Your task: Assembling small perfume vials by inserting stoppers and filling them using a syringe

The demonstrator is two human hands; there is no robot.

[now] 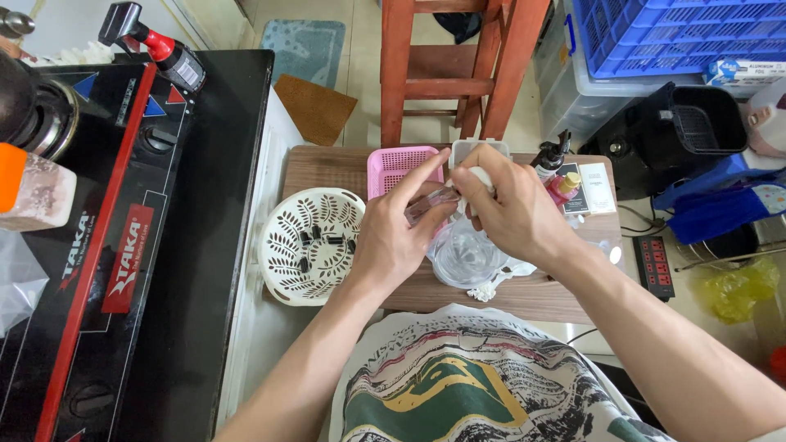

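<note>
Holding a small clear bottle [430, 205] between them, both hands meet above the middle of the low wooden table [327, 168]. The left hand [393, 237] clamps its thumb and fingers around the bottle's lower end, forefinger stretched out toward the pink basket [397, 168]. The right hand [508, 209] pinches a white cloth [479, 184] against the bottle's upper end, fingers closed on it. The bottle's long axis runs roughly left to right, tilted up toward the right hand, so each hand has one end. Directly beneath sits a clear glass bowl [463, 258]; a white leaf-patterned basket [311, 244] lies just left of the left wrist.
</note>
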